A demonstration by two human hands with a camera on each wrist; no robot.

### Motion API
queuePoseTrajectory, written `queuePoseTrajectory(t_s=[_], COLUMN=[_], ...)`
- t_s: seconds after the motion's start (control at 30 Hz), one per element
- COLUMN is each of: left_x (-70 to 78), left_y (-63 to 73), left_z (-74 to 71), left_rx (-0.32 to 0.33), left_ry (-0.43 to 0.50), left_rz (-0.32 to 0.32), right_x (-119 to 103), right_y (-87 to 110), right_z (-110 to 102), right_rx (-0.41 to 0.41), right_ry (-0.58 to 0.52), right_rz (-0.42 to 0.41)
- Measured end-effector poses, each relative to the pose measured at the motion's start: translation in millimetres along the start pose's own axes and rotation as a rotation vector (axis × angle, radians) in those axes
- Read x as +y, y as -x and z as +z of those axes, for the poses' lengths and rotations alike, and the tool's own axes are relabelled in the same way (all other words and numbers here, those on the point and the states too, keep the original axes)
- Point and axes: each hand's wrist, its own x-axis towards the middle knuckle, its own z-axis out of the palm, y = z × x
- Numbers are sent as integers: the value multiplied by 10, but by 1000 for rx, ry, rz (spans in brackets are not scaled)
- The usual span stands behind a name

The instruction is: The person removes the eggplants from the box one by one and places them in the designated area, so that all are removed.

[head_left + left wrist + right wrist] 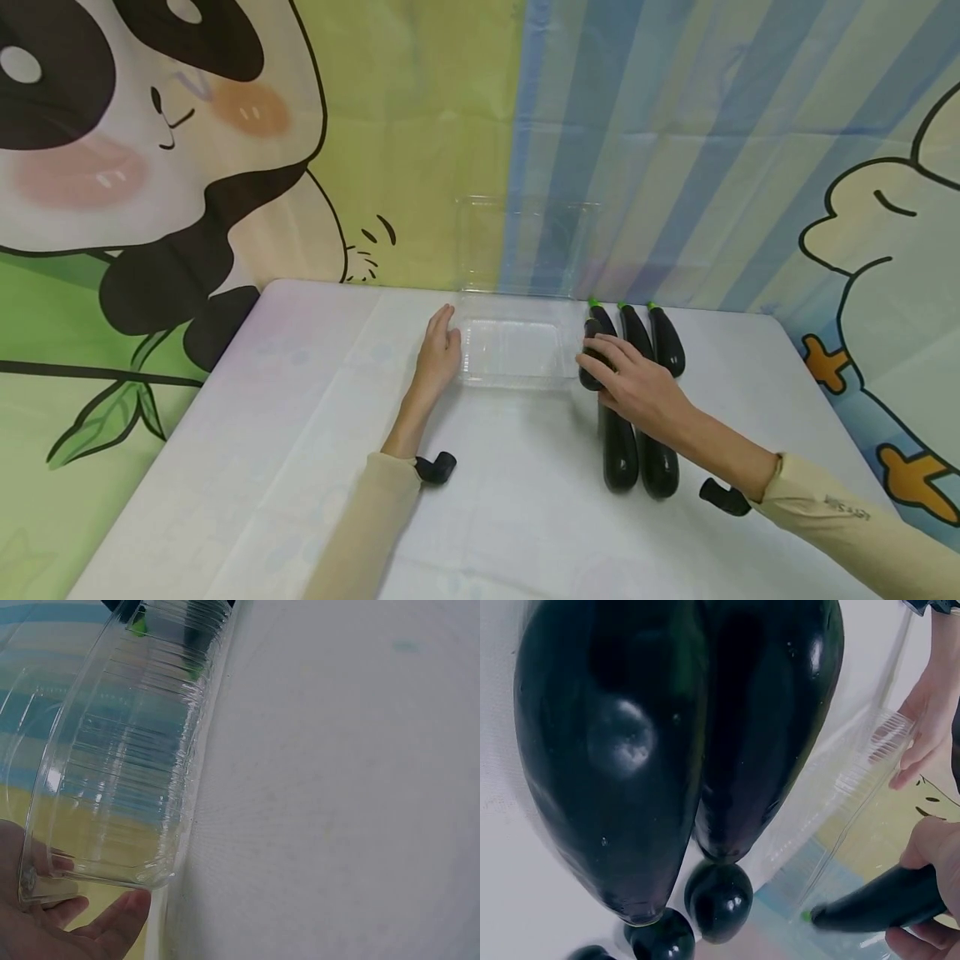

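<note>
My right hand (637, 383) pinches a small dark eggplant (590, 354) between thumb and fingers, just right of a clear plastic clamshell box (513, 382). In the right wrist view, that eggplant (885, 900) has its green stem end pointing toward the box. The box sits on the table with its lid (528, 292) raised at the back. Beside the box's left wall lies my left hand (437, 354), fingers extended, touching its edge in the left wrist view. Under and behind my right hand, two large eggplants (620, 454) and several small ones (667, 342) lie side by side.
A white-covered table (300, 467) carries everything. Behind it hangs a printed cloth (427, 150) with a panda and stripes, close to the raised lid. A black wrist mount (437, 468) sticks out from each sleeve.
</note>
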Motion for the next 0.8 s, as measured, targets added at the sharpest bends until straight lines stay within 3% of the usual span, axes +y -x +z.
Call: queuePoseTrajectory(t_s=[0.23, 0.43, 0.57, 0.67, 0.8], left_x=[5, 15, 4, 0, -1], left_y=[6, 9, 5, 6, 7], left_z=[-1, -3, -1, 1, 3], left_rx=[0, -3, 2, 3, 2], left_ry=[-2, -1, -4, -4, 0], left_rz=[3, -7, -6, -5, -3], right_x=[-1, -3, 26, 43, 48], right_y=[8, 2, 22, 45, 58], right_z=[28, -5, 4, 32, 68], right_rx=[46, -27, -54, -34, 8], right_ry=[-46, -83, -90, -115, -178], right_rz=[96, 243, 240, 221, 256])
